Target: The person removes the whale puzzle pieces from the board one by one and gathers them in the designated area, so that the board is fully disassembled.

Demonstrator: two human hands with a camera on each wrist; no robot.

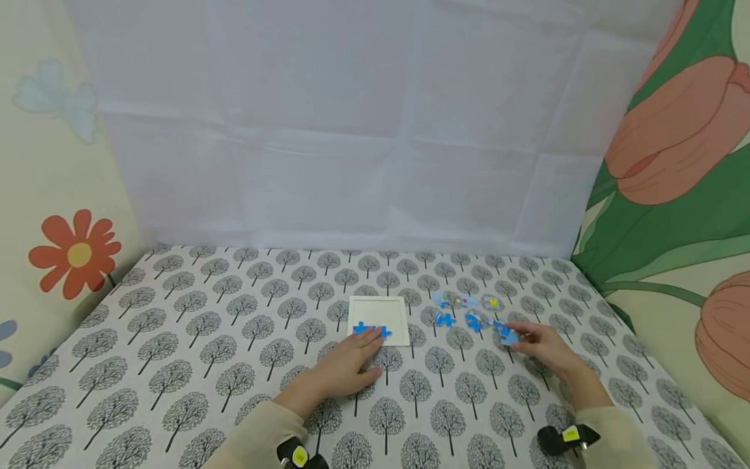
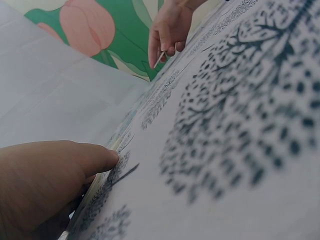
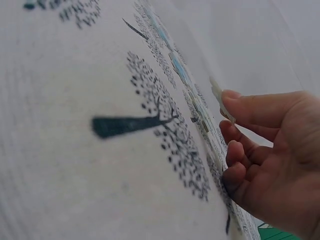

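A white square puzzle tray lies on the cloth, with blue jigsaw pieces along its near edge. My left hand rests over that edge, its outstretched fingers covering part of the blue pieces. To the right, my right hand pinches a blue puzzle piece between thumb and forefinger. Seen edge-on in the right wrist view, this puzzle piece is tilted up off the cloth, its other fingers curled beneath. In the left wrist view the left thumb lies by the tray's edge.
Several loose jigsaw pieces lie right of the tray, among them one with a yellow figure. A tree-print cloth covers the table. A white sheet hangs behind, with flower-painted walls at both sides.
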